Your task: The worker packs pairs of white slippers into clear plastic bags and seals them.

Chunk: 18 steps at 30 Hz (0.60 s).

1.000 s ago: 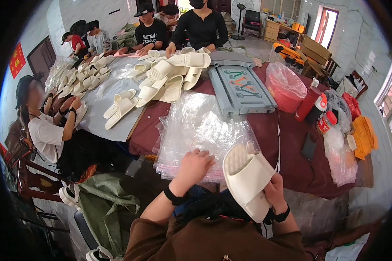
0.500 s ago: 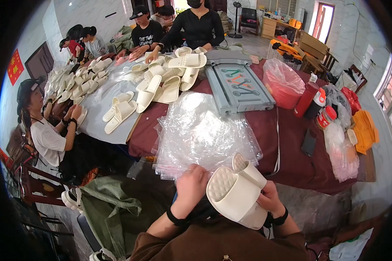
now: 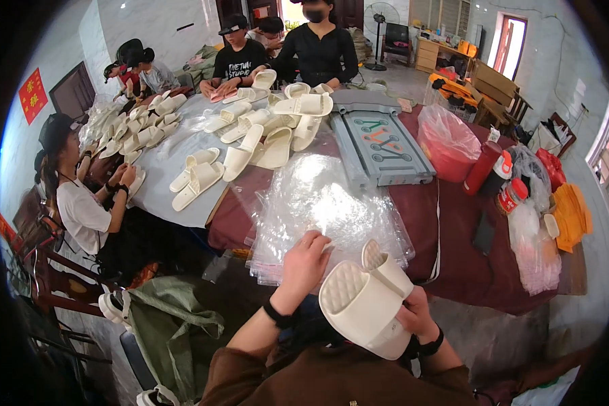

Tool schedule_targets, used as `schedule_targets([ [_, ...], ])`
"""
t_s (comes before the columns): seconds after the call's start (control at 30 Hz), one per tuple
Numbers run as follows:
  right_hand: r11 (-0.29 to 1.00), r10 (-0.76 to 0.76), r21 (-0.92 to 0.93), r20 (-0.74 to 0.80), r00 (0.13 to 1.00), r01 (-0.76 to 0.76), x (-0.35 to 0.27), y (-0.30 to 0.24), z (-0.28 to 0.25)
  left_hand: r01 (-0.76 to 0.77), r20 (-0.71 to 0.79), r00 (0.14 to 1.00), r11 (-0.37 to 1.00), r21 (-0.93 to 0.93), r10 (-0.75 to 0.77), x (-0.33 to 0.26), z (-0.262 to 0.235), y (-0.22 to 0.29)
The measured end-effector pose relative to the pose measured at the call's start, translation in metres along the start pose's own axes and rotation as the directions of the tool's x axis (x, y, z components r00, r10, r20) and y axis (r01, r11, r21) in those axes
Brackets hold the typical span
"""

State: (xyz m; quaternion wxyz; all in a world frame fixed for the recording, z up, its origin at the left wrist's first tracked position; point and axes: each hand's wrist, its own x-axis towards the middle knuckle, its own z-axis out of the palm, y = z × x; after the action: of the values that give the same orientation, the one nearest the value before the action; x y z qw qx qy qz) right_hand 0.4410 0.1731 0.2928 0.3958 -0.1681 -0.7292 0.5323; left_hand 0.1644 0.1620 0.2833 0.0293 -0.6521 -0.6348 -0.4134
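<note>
A pair of cream slippers (image 3: 358, 304) is gripped in my right hand (image 3: 419, 314), raised in front of my body; one sole's quilted surface faces up. My left hand (image 3: 306, 260) rests on the near part of a stack of clear plastic bags (image 3: 328, 196). Its fingers are half bent and a little apart, touching the top bag, with nothing visibly lifted. Beyond the bags, more cream slippers (image 3: 243, 155) lie piled on the table, some stacked on one another.
A grey folded plastic stool (image 3: 386, 145) lies behind the bags. To the right stand a pink bag-lined tub (image 3: 443, 139), a red bottle (image 3: 480, 162), a red-lidded jar (image 3: 511, 196) and a dark phone (image 3: 484, 237). Co-workers (image 3: 81, 196) sit and stand around the table's left and far sides.
My left hand has moved forward from the bags' near edge onto the stack, its fingers loosening. The slippers stay in my right hand. A far co-worker's hand has drawn back from the pile.
</note>
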Motion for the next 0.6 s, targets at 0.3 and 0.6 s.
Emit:
schedule_targets([
  [0.3,0.975,0.096,-0.186,-0.138,0.986,-0.121,0.002,0.025,-0.006,-0.064,0.321,0.945,0.998,-0.002,0.061,0.019,0.045,-0.057],
  [0.6,0.842,0.007,-0.538,-0.061,0.998,-0.038,0.006,0.027,-0.006,-0.129,0.309,0.937,0.983,-0.128,0.164,0.019,0.029,-0.046],
])
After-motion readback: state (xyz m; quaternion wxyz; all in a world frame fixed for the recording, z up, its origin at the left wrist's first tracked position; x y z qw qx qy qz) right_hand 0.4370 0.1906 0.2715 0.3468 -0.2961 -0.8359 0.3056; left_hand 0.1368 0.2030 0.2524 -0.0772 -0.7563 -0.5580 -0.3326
